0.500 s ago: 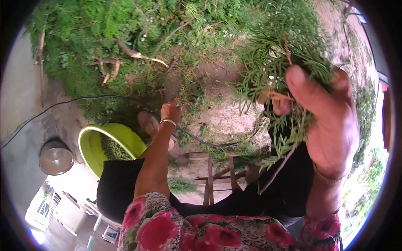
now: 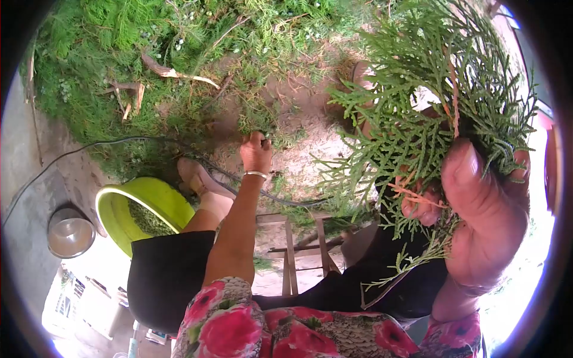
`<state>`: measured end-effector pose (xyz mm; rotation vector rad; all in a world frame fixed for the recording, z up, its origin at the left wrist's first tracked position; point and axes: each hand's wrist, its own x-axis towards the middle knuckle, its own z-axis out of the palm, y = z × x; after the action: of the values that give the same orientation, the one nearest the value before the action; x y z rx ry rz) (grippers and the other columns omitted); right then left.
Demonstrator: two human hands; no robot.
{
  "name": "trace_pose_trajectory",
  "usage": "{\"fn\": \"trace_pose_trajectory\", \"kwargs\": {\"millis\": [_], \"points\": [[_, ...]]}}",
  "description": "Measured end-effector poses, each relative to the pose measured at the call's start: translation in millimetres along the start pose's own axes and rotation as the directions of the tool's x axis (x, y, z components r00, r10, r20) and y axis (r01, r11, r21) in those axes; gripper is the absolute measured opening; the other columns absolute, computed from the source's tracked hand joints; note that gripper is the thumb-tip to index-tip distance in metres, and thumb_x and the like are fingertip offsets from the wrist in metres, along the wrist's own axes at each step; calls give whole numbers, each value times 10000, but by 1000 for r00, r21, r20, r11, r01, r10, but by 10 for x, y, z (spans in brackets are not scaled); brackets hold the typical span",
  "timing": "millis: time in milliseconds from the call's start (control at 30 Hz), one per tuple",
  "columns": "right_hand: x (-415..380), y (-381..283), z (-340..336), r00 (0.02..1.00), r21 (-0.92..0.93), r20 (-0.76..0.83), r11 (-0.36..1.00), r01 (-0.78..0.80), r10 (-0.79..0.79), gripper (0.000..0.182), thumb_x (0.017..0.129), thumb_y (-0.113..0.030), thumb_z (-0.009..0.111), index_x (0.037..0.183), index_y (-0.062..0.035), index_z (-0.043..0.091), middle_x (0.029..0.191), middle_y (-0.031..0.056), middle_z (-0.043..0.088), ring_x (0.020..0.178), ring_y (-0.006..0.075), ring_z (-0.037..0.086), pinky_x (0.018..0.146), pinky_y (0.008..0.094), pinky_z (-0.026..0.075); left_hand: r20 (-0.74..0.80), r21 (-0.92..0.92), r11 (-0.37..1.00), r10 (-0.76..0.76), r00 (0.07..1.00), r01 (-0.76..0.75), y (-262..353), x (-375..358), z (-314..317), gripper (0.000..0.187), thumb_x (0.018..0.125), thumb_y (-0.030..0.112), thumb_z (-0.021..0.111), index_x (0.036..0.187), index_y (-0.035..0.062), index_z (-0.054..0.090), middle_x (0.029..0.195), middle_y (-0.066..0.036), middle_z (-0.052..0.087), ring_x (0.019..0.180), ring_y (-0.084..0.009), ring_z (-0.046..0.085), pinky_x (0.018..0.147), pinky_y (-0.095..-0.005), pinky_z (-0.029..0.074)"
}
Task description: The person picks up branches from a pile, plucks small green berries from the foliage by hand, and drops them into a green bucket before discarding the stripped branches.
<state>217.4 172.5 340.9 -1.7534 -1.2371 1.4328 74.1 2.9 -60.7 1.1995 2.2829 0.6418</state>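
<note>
A leafy evergreen sprig (image 2: 412, 125), with flat scaly green fronds and orange-brown stems, is raised close to the camera at the right. My right hand (image 2: 486, 203) is closed round its stems, thumb uppermost. Lower down, my left hand (image 2: 256, 154) is closed in a fist above the littered ground, a pale bracelet on its wrist. Whatever its fingers might hold is too small to make out. A lime-green tub (image 2: 176, 200) stands left of my left forearm, with small pale green berries (image 2: 149, 219) inside.
Cut evergreen branches (image 2: 119, 53) are heaped across the far side, a broken stick (image 2: 173, 73) among them. A black cable (image 2: 77, 152) crosses the ground. A metal bowl (image 2: 70, 232) stands at the left, and a wooden frame (image 2: 289, 253) lies near my legs.
My left hand has moved right, away from my foot, and stays closed. My right hand has come lower and slightly right with the sprig, whose fronds now spread wider. The view has shifted a little.
</note>
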Motion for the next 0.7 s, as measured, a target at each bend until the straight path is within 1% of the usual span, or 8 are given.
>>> {"fn": "trace_pose_trajectory", "kwargs": {"millis": [67,133,300,400,467,600,667,700], "points": [[-23,-23,45,997,-27,-74,999,-37,35,294,880,-186,595,1028,63,541,650,84,563,465,150,493,437,251,382,18,66,997,-48,999,46,128,24,46,155,703,71,667,838,71,591,770,-170,579,712,-354,610,630,-447,496],[-25,-25,34,997,-25,-70,999,-33,31,291,870,-188,616,1008,56,540,637,74,550,465,153,501,438,257,395,65,162,970,-192,979,179,222,82,57,217,723,88,686,904,79,567,840,-198,560,731,-382,603,632,-468,488],[-22,38,-32,999,38,-8,999,-32,33,270,855,-182,641,959,42,530,624,73,534,461,166,505,438,279,419,106,130,985,-124,987,110,-10,79,130,186,738,95,668,895,73,571,868,-211,566,720,-398,593,627,-470,481],[-73,19,-10,998,27,-51,999,-34,35,264,851,-177,647,937,40,524,628,83,539,456,172,500,438,292,423,-9,33,997,-66,998,66,-69,104,107,154,734,97,666,863,59,589,906,-222,573,728,-393,591,640,-470,480],[-82,28,-20,996,9,-86,999,-37,37,261,849,-175,649,927,40,522,630,88,542,454,175,498,439,298,424,1,8,1000,22,1000,-22,71,146,89,106,726,74,653,808,45,592,867,-208,592,736,-387,592,664,-480,481],[10,30,-88,984,91,176,994,-58,41,236,840,-153,651,901,32,517,637,95,555,461,182,508,459,313,441,25,29,1000,5,1000,-5,433,284,131,87,733,57,633,810,35,599,799,-198,598,746,-389,597,676,-479,484],[17,9,-39,976,90,216,995,-33,13,222,838,-146,652,887,26,521,639,96,558,466,184,512,465,316,445,81,129,991,-36,996,25,378,298,280,77,737,50,623,811,33,613,749,-214,597,743,-408,595,686,-482,484],[-11,8,27,989,174,145,985,-1,-25,214,831,-138,659,883,24,529,662,98,569,486,189,528,478,318,459,99,162,986,-49,994,32,349,305,328,75,739,48,619,812,33,618,732,-220,597,742,-414,594,690,-483,484]]}}
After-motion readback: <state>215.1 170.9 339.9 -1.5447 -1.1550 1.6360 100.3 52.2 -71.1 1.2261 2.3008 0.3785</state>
